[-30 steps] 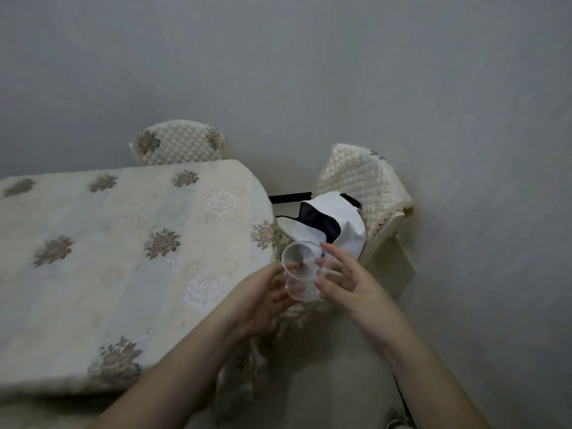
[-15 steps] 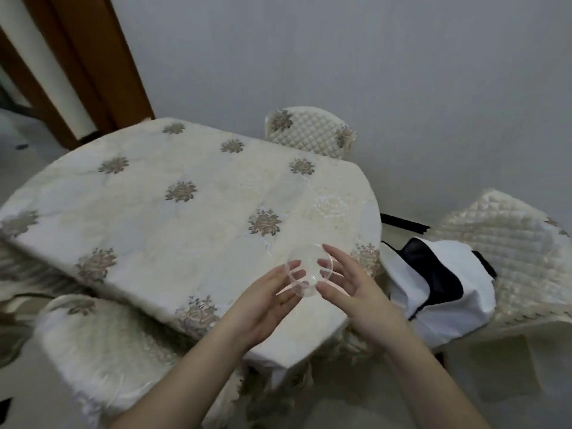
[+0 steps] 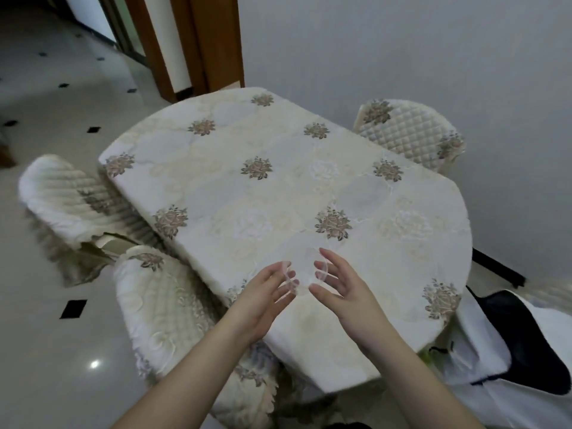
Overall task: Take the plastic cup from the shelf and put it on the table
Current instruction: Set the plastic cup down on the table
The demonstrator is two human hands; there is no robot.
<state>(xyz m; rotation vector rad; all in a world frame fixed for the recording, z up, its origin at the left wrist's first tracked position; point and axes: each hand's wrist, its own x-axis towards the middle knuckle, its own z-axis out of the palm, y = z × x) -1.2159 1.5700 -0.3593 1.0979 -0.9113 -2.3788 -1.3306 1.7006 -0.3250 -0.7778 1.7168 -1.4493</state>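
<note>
A clear plastic cup (image 3: 305,271) is held between my two hands above the near part of the table (image 3: 278,193), which carries a cream cloth with flower prints. My left hand (image 3: 266,292) presses its fingertips against the cup's left side. From the right, my right hand (image 3: 340,286) holds the other side with spread fingers. The cup is see-through and hard to make out; I cannot tell whether its base touches the cloth.
Quilted cream chairs stand around the table: one at the near left (image 3: 167,308), one further left (image 3: 71,202), one at the far right (image 3: 411,134). A white and black bag (image 3: 520,342) lies at the right. A wooden door frame (image 3: 210,41) stands behind.
My view has swung left, from the wall and bag to the whole table. Both hands have carried the cup from beside the table's edge to above its top.
</note>
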